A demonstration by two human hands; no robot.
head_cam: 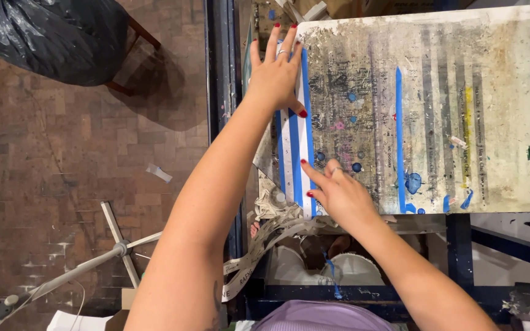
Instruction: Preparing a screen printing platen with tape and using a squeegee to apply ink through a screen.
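Observation:
A stained, paint-spattered white board (498, 110) lies flat in front of me. Along its left edge runs a white strip (300, 153) bordered by blue tape (294, 160). My left hand (275, 72) lies flat on the strip's far end, fingers spread, nails red. Near the strip's close end, my right hand (338, 191) presses its forefinger onto the tape. Neither hand grips anything. Another blue tape line (399, 135) crosses the middle of the board.
A dark blue metal frame (222, 92) borders the board on the left. Crumpled paper strips (271, 236) hang below the board's near edge. On the brick floor to the left stand a black bag (50, 37) and a white stand base (121, 245).

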